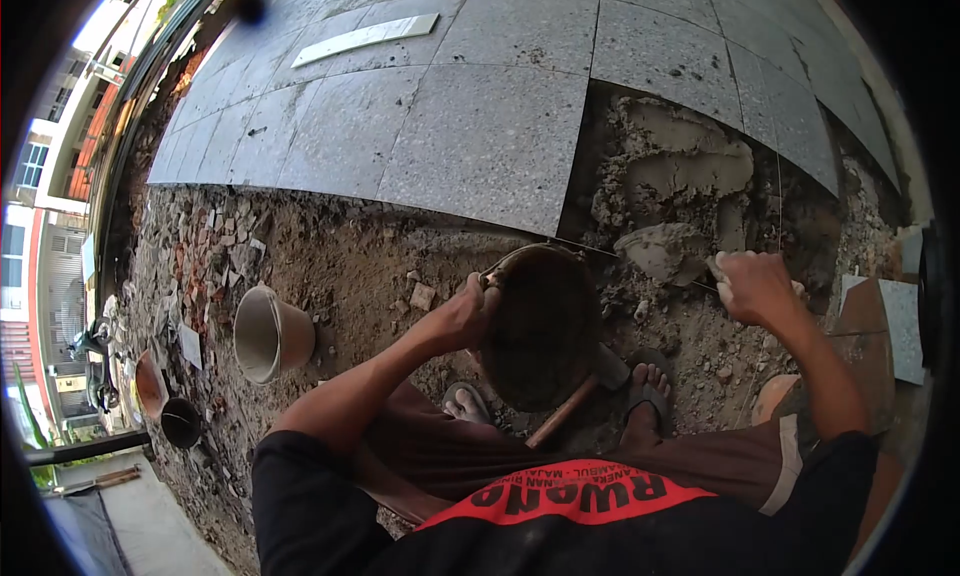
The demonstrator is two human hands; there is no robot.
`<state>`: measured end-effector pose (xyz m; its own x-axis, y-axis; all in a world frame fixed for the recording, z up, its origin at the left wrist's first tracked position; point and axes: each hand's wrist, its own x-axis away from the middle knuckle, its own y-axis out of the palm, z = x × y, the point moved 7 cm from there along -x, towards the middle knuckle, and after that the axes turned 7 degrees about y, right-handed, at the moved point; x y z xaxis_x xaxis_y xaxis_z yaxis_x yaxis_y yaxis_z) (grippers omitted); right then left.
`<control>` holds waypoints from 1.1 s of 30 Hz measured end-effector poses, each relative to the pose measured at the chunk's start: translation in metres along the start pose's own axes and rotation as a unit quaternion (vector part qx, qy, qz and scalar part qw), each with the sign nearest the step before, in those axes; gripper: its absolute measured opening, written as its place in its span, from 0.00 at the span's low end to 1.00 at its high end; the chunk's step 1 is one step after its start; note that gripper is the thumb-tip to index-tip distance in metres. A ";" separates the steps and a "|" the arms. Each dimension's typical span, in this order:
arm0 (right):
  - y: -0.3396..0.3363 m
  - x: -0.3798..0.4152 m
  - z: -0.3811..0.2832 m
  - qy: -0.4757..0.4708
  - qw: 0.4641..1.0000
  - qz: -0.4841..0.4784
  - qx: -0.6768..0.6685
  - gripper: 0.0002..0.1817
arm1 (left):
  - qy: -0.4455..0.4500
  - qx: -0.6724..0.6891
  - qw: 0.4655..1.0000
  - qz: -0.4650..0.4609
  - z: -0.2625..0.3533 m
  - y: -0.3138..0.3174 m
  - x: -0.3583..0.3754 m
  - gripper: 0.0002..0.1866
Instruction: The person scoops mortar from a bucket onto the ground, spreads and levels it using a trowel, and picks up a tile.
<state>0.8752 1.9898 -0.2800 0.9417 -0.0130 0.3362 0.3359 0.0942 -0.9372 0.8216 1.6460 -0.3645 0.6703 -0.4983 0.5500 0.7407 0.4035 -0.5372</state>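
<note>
My left hand (474, 314) is closed on the rim of a dark bucket (540, 331), which is tipped so that its shadowed inside faces me. My right hand (757, 288) is closed round the handle of a trowel (664, 254), whose blade is coated with grey mortar. The trowel blade lies just in front of a bed of wet mortar (690, 166), spread in the gap beside the laid floor tiles (490, 126). How much is left in the bucket is too dark to tell.
A hammer with a wooden handle (562, 416) lies between my feet. To the left stand a pale bucket (275, 334) and rubble (215, 246). A white strip (365, 40) rests on the tiles. A taut string (779, 191) runs at the right, near cut tile pieces (900, 326).
</note>
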 end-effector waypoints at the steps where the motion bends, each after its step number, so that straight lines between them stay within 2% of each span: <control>1: 0.003 -0.001 -0.022 -0.031 0.999 0.013 0.010 0.08 | 0.002 0.015 1.000 -0.012 0.007 0.003 -0.002 0.35; 3: 0.027 -0.014 -0.069 -0.088 0.994 0.050 0.041 0.07 | 0.029 0.010 0.999 -0.026 0.024 0.005 -0.003 0.33; 5: 0.071 -0.041 -0.106 -0.127 0.988 0.073 0.042 0.07 | 0.187 -0.055 0.981 -0.013 0.018 0.011 -0.012 0.26; 6: 0.097 -0.054 -0.121 -0.139 0.987 0.071 0.025 0.07 | 0.274 -0.124 0.953 0.018 0.014 0.014 -0.013 0.24; 7: 0.118 -0.060 -0.138 -0.148 0.988 0.039 -0.015 0.07 | 0.353 -0.195 0.913 0.064 0.009 0.018 -0.013 0.22; 8: 0.133 -0.066 -0.155 -0.158 0.986 0.008 -0.055 0.07 | 0.432 -0.302 0.839 0.136 0.006 0.019 -0.009 0.21; 9: 0.149 -0.063 -0.168 -0.162 0.984 -0.022 -0.073 0.08 | 0.496 -0.400 0.743 0.204 0.005 0.025 0.001 0.20; 10: 0.163 -0.055 -0.181 -0.165 0.981 -0.050 -0.090 0.08 | 0.418 -0.265 0.854 0.159 -0.005 0.018 -0.007 0.20; 11: 0.165 -0.053 -0.193 -0.168 0.977 -0.073 -0.108 0.09 | 0.326 -0.124 0.931 0.109 -0.013 0.012 -0.014 0.20; 12: 0.167 -0.049 -0.201 -0.159 0.976 -0.077 -0.127 0.09 | 0.219 0.024 0.974 0.050 -0.025 0.014 -0.015 0.20; 15: 0.158 -0.029 -0.206 -0.134 0.971 -0.089 -0.175 0.09 | 0.183 0.048 0.979 0.082 -0.012 0.002 -0.002 0.20; 18: 0.159 -0.008 -0.216 -0.128 0.960 -0.097 -0.228 0.09 | 0.147 0.074 0.984 0.072 -0.015 -0.002 0.001 0.20; 19: 0.156 0.001 -0.219 -0.127 0.954 -0.108 -0.247 0.09 | 0.181 0.030 0.979 0.088 -0.017 -0.002 0.000 0.22; 22: 0.145 0.015 -0.220 -0.103 0.933 -0.159 -0.306 0.10 | 0.164 0.019 0.983 0.082 -0.030 0.000 -0.003 0.23; 23: 0.144 0.021 -0.217 -0.102 0.927 -0.165 -0.321 0.10 | 0.123 0.102 0.984 0.077 -0.032 -0.001 -0.003 0.22; 25: 0.141 0.029 -0.209 -0.095 0.911 -0.186 -0.357 0.10 | 0.103 0.117 0.985 0.070 -0.037 -0.004 -0.001 0.21; 28: 0.123 0.039 -0.200 -0.090 0.898 -0.181 -0.390 0.11 | 0.063 0.087 0.991 0.076 -0.049 -0.010 0.003 0.20; 29: 0.114 0.041 -0.198 -0.105 0.887 -0.186 -0.409 0.11 | 0.071 0.059 0.992 0.089 -0.054 -0.011 0.002 0.20; 31: 0.093 0.042 -0.185 -0.114 0.873 -0.181 -0.438 0.11 | 0.110 0.098 0.984 0.104 -0.062 -0.011 0.003 0.22; 33: 0.061 0.043 -0.160 -0.122 0.880 -0.099 -0.449 0.12 | 0.095 0.067 0.991 0.070 -0.077 -0.010 0.001 0.24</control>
<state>0.9397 1.8356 -0.3378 0.8673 0.2845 0.4085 0.4766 -0.7115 -0.5164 0.8119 1.5821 -0.4081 0.7553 -0.5610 0.3389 0.6493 0.5705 -0.5029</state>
